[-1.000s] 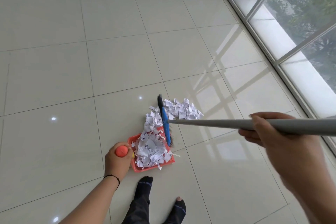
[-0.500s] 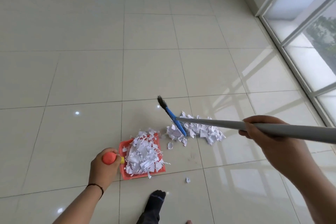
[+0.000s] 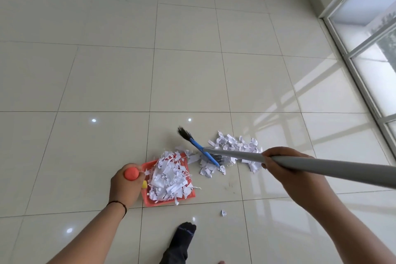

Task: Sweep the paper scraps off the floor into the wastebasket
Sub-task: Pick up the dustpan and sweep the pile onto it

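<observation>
Risks first. The orange dustpan (image 3: 169, 180) is already heaped with paper scraps (image 3: 169, 176), some hanging over its rim, so another push from the broom head (image 3: 201, 149) would likely spill shreds over the back or sides. The broom head sits tilted across the loose scrap pile (image 3: 233, 150), one end with the dark bristles raised off the floor; a stroke at that angle would probably ride over pieces and scatter them instead of gathering. The pile is near the dustpan mouth but not in it, and a few shreds lie between. One stray scrap (image 3: 223, 213) sits apart, close to the socked foot (image 3: 184, 236); it could be missed or stepped on. No wastebasket is in view, so carrying an overfull pan to it risks drops on the glossy tiled floor (image 3: 107, 83).

Grip: the left hand (image 3: 123, 186) is wrapped tight round the dustpan's orange handle (image 3: 131, 174), fingers curled, with the pan seemingly resting on the floor. The right hand (image 3: 285, 169) is clamped round the grey broom pole (image 3: 321, 167), fingers curled over the top, thumb side hidden. Neither hand is open. A black band is on the left wrist. A window frame (image 3: 364, 53) runs along the right edge.
</observation>
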`<action>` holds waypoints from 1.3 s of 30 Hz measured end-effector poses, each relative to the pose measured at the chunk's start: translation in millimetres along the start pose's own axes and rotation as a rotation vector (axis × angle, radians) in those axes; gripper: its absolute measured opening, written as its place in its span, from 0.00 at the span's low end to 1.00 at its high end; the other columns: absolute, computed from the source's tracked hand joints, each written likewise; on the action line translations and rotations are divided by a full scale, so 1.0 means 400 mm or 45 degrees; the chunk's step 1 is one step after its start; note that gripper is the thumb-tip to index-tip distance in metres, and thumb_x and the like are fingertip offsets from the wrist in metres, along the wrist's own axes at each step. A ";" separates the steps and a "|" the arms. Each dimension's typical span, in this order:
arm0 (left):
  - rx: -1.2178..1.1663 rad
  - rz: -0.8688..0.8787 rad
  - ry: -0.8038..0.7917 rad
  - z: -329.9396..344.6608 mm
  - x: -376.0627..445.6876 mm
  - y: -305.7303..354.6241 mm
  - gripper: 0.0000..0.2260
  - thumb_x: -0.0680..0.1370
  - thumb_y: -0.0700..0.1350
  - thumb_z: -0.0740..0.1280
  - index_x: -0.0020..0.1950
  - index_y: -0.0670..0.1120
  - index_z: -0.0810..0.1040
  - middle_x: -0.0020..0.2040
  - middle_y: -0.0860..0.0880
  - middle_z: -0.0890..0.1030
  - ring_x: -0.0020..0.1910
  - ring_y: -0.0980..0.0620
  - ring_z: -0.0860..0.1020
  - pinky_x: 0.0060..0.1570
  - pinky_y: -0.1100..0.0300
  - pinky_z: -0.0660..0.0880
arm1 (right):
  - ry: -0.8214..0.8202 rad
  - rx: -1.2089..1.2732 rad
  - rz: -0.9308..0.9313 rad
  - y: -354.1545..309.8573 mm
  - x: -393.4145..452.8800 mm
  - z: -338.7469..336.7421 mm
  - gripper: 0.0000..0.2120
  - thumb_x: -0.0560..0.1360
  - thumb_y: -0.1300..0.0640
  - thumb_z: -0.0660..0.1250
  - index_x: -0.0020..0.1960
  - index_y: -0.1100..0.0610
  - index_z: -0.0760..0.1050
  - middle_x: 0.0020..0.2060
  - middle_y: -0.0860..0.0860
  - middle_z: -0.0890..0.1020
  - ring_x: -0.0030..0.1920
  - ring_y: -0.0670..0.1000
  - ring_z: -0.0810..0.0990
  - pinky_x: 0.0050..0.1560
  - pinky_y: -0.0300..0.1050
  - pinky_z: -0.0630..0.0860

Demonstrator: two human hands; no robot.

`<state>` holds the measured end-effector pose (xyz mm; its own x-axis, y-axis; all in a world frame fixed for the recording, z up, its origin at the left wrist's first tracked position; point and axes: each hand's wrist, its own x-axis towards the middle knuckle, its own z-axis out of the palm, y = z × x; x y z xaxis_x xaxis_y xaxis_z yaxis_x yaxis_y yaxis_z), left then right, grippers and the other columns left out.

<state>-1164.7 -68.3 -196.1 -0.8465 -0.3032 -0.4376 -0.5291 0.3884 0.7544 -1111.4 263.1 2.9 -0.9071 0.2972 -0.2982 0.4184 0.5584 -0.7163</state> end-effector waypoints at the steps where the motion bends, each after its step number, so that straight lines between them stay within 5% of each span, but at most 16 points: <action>1: -0.014 -0.008 0.012 -0.006 0.002 -0.003 0.11 0.70 0.37 0.70 0.37 0.54 0.76 0.37 0.57 0.79 0.39 0.50 0.77 0.43 0.59 0.71 | 0.000 0.006 -0.022 -0.013 -0.004 -0.008 0.08 0.74 0.61 0.70 0.39 0.49 0.79 0.33 0.58 0.82 0.24 0.50 0.68 0.23 0.33 0.65; 4: -0.040 -0.035 0.055 -0.035 0.009 -0.017 0.10 0.69 0.37 0.71 0.39 0.52 0.78 0.39 0.55 0.79 0.40 0.47 0.76 0.44 0.56 0.73 | 0.038 0.089 -0.051 -0.061 -0.015 -0.027 0.09 0.71 0.60 0.71 0.40 0.45 0.80 0.33 0.56 0.84 0.27 0.56 0.72 0.25 0.36 0.68; 8: -0.009 -0.051 0.080 -0.073 0.014 -0.033 0.09 0.69 0.37 0.71 0.40 0.52 0.78 0.40 0.53 0.80 0.39 0.46 0.76 0.43 0.55 0.73 | 0.118 0.257 -0.118 -0.105 0.003 -0.001 0.13 0.69 0.71 0.72 0.36 0.54 0.83 0.33 0.57 0.84 0.26 0.51 0.76 0.28 0.27 0.71; 17: 0.053 -0.056 0.100 -0.137 0.034 -0.046 0.11 0.69 0.37 0.71 0.36 0.54 0.77 0.37 0.58 0.79 0.38 0.50 0.77 0.42 0.58 0.71 | -0.189 0.264 0.124 -0.044 0.071 0.155 0.13 0.72 0.68 0.70 0.38 0.50 0.83 0.27 0.46 0.80 0.24 0.43 0.71 0.27 0.30 0.69; 22: 0.052 -0.051 0.072 -0.139 0.037 -0.043 0.11 0.70 0.37 0.70 0.37 0.53 0.77 0.37 0.57 0.79 0.37 0.49 0.77 0.37 0.61 0.72 | -0.189 0.163 0.094 -0.046 0.028 0.114 0.13 0.73 0.63 0.71 0.40 0.43 0.82 0.37 0.56 0.84 0.33 0.59 0.77 0.33 0.42 0.71; 25: 0.044 -0.017 0.048 -0.117 0.029 -0.034 0.11 0.70 0.36 0.69 0.37 0.52 0.77 0.36 0.56 0.79 0.35 0.53 0.77 0.33 0.68 0.72 | -0.103 0.148 0.058 -0.072 -0.003 0.052 0.11 0.72 0.61 0.71 0.41 0.44 0.81 0.37 0.57 0.85 0.42 0.64 0.81 0.31 0.39 0.71; 31: 0.043 -0.004 -0.024 -0.055 0.027 -0.012 0.08 0.70 0.34 0.70 0.41 0.47 0.79 0.40 0.49 0.80 0.41 0.46 0.76 0.44 0.60 0.69 | 0.053 0.182 0.039 -0.070 -0.022 0.014 0.11 0.71 0.65 0.72 0.37 0.50 0.82 0.34 0.61 0.83 0.27 0.56 0.73 0.25 0.34 0.69; 35: 0.037 0.014 -0.066 -0.012 0.019 0.003 0.09 0.70 0.34 0.69 0.39 0.49 0.78 0.39 0.51 0.79 0.40 0.48 0.75 0.44 0.61 0.68 | 0.091 0.117 0.135 -0.016 -0.018 0.066 0.11 0.73 0.65 0.71 0.37 0.51 0.81 0.33 0.60 0.83 0.27 0.53 0.73 0.25 0.33 0.68; 37: 0.036 0.019 -0.086 0.004 0.018 0.006 0.11 0.70 0.34 0.69 0.38 0.51 0.77 0.39 0.52 0.79 0.40 0.49 0.75 0.44 0.61 0.68 | 0.129 0.164 0.211 0.009 -0.023 0.085 0.11 0.74 0.63 0.69 0.38 0.48 0.81 0.34 0.57 0.84 0.32 0.57 0.79 0.32 0.38 0.74; 39: 0.030 0.021 -0.105 0.019 0.015 0.011 0.12 0.70 0.35 0.69 0.37 0.53 0.76 0.38 0.53 0.79 0.39 0.50 0.75 0.43 0.62 0.68 | 0.175 0.220 0.288 0.023 -0.031 0.088 0.10 0.74 0.61 0.68 0.40 0.46 0.81 0.36 0.56 0.84 0.39 0.61 0.82 0.44 0.53 0.80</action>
<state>-1172.6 -61.9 -199.3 -0.8566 -0.2241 -0.4648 -0.5154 0.4137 0.7505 -1098.0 237.3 -22.2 -0.7721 0.5072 -0.3829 0.5843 0.3299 -0.7414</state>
